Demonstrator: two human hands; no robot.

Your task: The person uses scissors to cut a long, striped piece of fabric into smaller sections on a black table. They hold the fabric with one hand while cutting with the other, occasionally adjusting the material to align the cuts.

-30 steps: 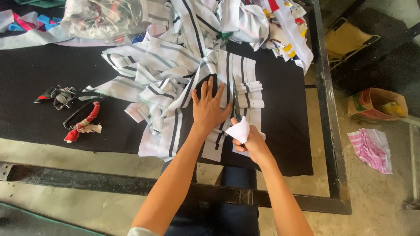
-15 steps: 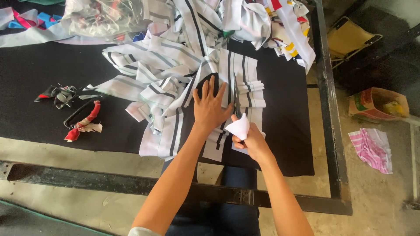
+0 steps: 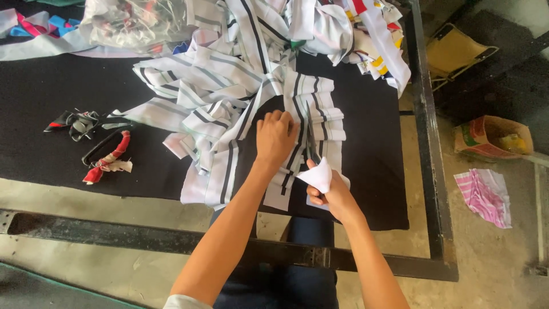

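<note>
A heap of white fabric strips with dark stripes [image 3: 229, 109] lies on a black table surface [image 3: 51, 103]. My left hand [image 3: 275, 137] rests palm down on a neat stack of striped strips [image 3: 320, 114], fingers curled over its edge. My right hand [image 3: 330, 191] is just below, near the table's front edge, closed on a folded white fabric piece [image 3: 317, 174] that sticks up from the fingers. More strips hang over the front of the stack under my forearm.
Scissors with red cloth-wrapped handles [image 3: 106, 157] and small scraps [image 3: 77, 123] lie at the left. A clear plastic bag [image 3: 131, 23] sits at the back. A cardboard box [image 3: 492, 137] and pink striped cloth [image 3: 483, 194] are on the floor right of the metal table frame [image 3: 426, 171].
My left hand has curled its fingers and shifted slightly on the stack. The right hand keeps hold of the white piece in nearly the same spot.
</note>
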